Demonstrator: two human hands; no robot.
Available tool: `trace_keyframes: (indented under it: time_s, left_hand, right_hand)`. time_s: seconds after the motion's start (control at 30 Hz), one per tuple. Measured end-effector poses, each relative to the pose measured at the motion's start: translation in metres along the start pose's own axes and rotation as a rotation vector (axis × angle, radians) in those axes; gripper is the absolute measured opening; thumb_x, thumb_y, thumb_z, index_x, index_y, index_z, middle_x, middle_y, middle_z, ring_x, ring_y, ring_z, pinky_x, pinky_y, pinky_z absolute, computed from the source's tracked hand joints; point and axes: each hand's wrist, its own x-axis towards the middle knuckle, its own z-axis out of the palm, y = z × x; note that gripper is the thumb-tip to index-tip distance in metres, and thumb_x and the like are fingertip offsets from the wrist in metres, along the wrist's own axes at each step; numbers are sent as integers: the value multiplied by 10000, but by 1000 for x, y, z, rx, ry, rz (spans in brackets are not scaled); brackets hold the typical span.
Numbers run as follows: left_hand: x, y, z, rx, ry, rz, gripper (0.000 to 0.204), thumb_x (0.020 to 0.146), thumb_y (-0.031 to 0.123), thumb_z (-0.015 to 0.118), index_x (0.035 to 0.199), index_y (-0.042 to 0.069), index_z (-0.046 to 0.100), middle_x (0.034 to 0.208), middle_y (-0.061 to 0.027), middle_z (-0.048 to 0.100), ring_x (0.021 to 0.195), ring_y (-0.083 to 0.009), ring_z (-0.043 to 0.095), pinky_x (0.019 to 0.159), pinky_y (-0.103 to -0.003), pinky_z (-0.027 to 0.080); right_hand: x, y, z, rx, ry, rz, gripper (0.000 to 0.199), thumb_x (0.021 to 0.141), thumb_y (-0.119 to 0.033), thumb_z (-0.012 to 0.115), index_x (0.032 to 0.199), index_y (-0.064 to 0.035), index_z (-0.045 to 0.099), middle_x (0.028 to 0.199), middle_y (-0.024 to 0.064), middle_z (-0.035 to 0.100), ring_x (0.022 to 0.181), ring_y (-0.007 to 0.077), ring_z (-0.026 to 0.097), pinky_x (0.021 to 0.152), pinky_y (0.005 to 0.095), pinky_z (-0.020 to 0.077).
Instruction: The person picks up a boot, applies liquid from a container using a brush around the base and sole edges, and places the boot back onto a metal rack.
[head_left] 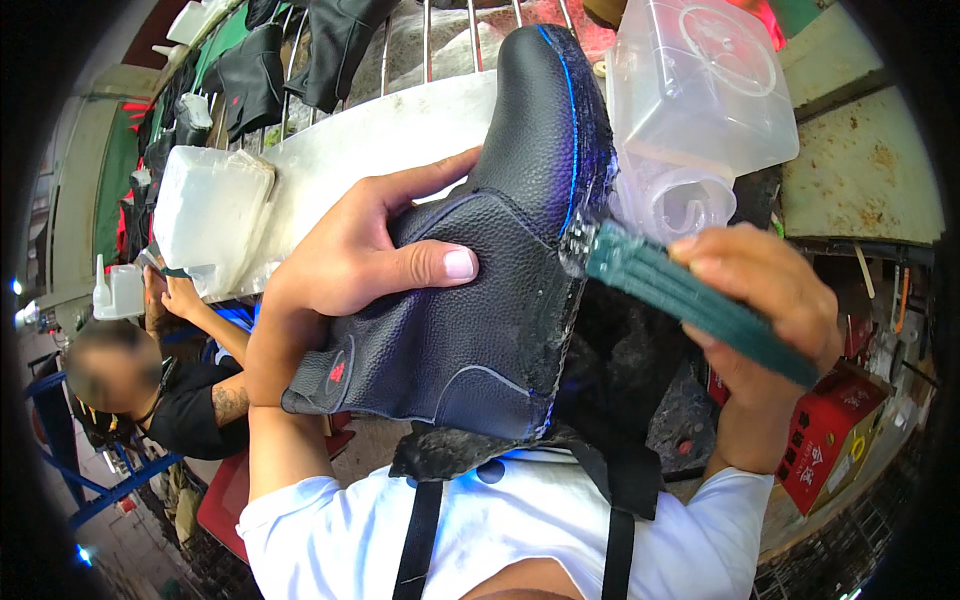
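A black pebbled-leather boot (450, 330) lies on its side in front of my chest, toe pointing away from me. A bright blue line runs along its bottom edge at the toe. My left hand (350, 250) grips the boot from the left, thumb pressed flat on the upper and fingers mostly hidden behind it. In my right hand (765, 300) is a brush with a dark green handle (690, 295), pinched between thumb and fingers. The brush's wet-looking tip touches the boot's bottom edge near the middle. No sole shows on that edge.
A translucent plastic container (690, 90) and a round clear cup (690, 205) stand beyond my right hand. Another translucent container (205, 215) is at the left. More black boots (250, 80) rest on a metal rack. A person (190, 400) works at far left. A red box (825, 440) sits right.
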Motion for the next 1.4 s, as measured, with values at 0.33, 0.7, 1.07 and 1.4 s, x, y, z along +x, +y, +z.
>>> trace_keyframes:
  time_s: [0.33, 0.7, 1.07, 1.4]
  left_hand:
    - [-2, 5, 3, 22, -2, -66, 816, 866, 254, 828, 1502, -76, 439, 1318, -174, 654, 1210, -204, 618, 1088, -334, 446]
    - [4, 18, 6, 54, -13, -105, 767, 885, 235, 810, 1493, -71, 456, 1309, -169, 660, 1190, -202, 632, 1067, -325, 464]
    - [6, 8, 5, 24, 14, -75, 693, 888, 249, 809, 1441, -62, 530, 1237, -144, 697, 1102, -179, 668, 1005, -309, 508]
    - [7, 11, 1, 98, -7, -90, 697, 892, 299, 797, 1413, -90, 544, 1232, -155, 695, 1085, -185, 672, 990, -299, 513]
  right_hand:
    - [-11, -16, -3, 95, -151, 157, 269, 817, -186, 792, 959, 24, 702, 866, 194, 741, 736, 318, 750, 672, 359, 598]
    - [-9, -42, -3, -262, -132, 269, 290, 856, -109, 783, 1078, 31, 661, 1013, 233, 732, 886, 325, 748, 809, 409, 611]
    - [-26, 4, -8, 109, -253, 75, 287, 835, -167, 802, 1022, 22, 694, 911, 221, 748, 810, 329, 765, 733, 378, 620]
    - [-4, 13, -11, 382, -411, 114, 358, 909, -302, 722, 976, 49, 730, 919, 243, 751, 819, 340, 773, 704, 371, 609]
